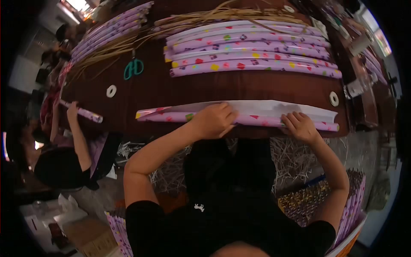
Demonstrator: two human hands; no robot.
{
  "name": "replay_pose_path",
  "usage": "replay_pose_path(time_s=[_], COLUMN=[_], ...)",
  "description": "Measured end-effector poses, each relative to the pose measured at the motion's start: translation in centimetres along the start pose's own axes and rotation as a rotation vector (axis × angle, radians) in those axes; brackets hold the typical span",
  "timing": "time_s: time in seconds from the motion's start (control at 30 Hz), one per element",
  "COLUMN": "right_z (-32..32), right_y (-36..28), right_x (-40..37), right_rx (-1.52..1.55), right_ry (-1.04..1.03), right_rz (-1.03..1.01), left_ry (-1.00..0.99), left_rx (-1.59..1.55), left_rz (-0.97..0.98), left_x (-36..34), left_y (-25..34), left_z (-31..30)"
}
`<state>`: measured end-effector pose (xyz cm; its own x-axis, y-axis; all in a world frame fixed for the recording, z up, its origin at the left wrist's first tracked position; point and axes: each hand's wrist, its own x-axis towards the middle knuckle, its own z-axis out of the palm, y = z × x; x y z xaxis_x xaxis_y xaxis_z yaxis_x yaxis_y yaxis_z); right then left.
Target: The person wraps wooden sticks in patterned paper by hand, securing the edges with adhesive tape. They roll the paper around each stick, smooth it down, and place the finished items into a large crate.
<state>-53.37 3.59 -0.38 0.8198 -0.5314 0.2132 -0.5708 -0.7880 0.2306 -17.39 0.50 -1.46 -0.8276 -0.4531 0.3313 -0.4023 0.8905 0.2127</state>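
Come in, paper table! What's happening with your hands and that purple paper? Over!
Left hand and right hand on the shiny purple patterned paper sheet. Sheet partly rolled, white inside showing. Teal-handled scissors lie apart; nothing seen blocking it.

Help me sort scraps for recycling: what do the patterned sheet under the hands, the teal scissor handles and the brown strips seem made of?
Patterned sheet: probably paper, glossy print outside, plain white inside; it looks thin and curls.
Scissor handles: likely plastic, given their uniform teal.
Brown strips: matte, possibly plant fibre or paper; unclear.
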Motion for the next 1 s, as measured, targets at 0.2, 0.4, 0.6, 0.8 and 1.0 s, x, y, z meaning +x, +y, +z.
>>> replay_pose_path(time_s=[0.2,0.4,0.6,0.8,1.0], right_z=[-0.4,-0.1,0.1,0.3,0.8], right_y=[1.3,3.2,3.2,2.7,3.1], right_x=[1.0,0.7,0.7,0.9,1.4], right_rx=[0.080,0.117,0.003,0.005,0.106], right_ry=[0.035,0.017,0.075,0.080,0.120], right_rz=[-0.065,-0.111,-0.117,0.009,0.014], left_ry=[0.062,0.167,0.111,0.055,0.070], left_rx=[0.113,0.150,0.046,0.048,0.006], left_rz=[0.018,-0.105,-0.073,-0.085,-0.144], left_x=[1.0,0.9,2.0,2.4,2.2], left_y=[0.6,1.5,1.2,0.5,0.2], left_z=[-0.7,0.6,-0.3,-0.4,-0.3])
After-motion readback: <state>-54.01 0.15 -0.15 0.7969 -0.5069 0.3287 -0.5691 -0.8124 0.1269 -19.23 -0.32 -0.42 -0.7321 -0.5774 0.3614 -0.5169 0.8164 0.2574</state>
